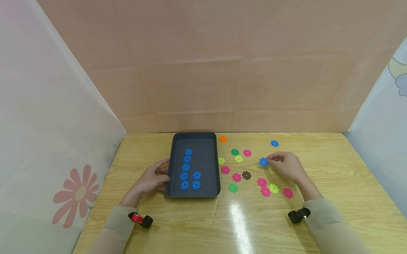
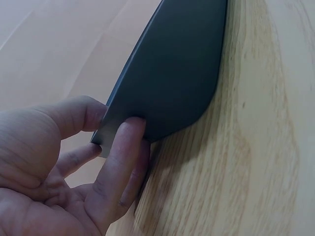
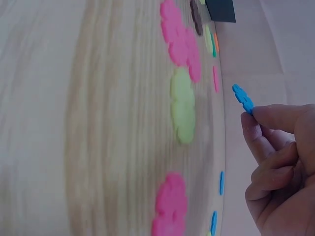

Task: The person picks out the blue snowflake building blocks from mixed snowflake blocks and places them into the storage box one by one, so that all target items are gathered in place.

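Pinched between the thumb and index finger of my right hand [image 1: 287, 166] is a blue snowflake disc [image 1: 263, 161]. In the right wrist view this blue disc [image 3: 243, 99] is seen nearly edge-on, raised off the table. My left hand [image 1: 151, 179] holds the left side of a dark grey tray [image 1: 210, 179]. The left wrist view shows the thumb at the rim and fingertips against the tray's outer wall [image 2: 167, 73]. Several blue discs [image 1: 186, 167] lie inside the tray, in a long column on the left with a shorter one beside it.
Right of the tray lie several loose discs: pink [image 1: 237, 177], green [image 1: 233, 188], yellow [image 1: 273, 188], a brown one [image 1: 246, 175] and an orange one [image 1: 223, 139]. Another blue disc [image 1: 274, 143] is near the back edge. Cloth-covered walls [image 1: 191, 85] enclose the wooden table [image 1: 200, 231].
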Action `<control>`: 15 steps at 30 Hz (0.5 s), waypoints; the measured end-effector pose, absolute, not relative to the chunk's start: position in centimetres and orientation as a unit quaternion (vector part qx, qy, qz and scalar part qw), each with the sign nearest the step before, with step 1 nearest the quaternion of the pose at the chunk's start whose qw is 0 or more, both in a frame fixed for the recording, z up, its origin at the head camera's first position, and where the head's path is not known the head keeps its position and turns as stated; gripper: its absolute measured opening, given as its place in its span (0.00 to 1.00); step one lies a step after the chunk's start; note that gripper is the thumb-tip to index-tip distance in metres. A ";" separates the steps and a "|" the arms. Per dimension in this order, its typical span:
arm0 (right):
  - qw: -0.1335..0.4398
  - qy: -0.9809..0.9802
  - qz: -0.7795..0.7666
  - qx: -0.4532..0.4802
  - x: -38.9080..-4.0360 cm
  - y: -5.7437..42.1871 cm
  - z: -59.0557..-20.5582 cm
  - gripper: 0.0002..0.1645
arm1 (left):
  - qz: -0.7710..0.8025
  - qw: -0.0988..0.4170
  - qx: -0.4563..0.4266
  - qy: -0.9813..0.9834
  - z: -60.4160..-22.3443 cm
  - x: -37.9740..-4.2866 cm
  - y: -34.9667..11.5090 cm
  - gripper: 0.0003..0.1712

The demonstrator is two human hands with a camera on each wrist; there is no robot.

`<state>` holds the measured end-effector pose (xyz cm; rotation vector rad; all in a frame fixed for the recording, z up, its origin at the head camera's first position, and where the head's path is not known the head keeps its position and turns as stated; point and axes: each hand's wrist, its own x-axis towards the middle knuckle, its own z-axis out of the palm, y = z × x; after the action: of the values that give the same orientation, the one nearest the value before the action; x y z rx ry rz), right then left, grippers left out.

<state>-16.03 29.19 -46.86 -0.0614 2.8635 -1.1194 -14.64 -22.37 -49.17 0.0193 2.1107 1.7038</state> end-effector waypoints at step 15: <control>0.027 0.919 -0.381 -0.095 -17.7 22.8 -46.1 0.13 | 0.613 0.207 0.018 0.763 -49.0 -14.6 -22.3 0.45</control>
<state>-17.67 22.81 -46.15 -0.2936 2.8386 -1.1772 -14.61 -22.31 -49.01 0.0506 2.1231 1.7053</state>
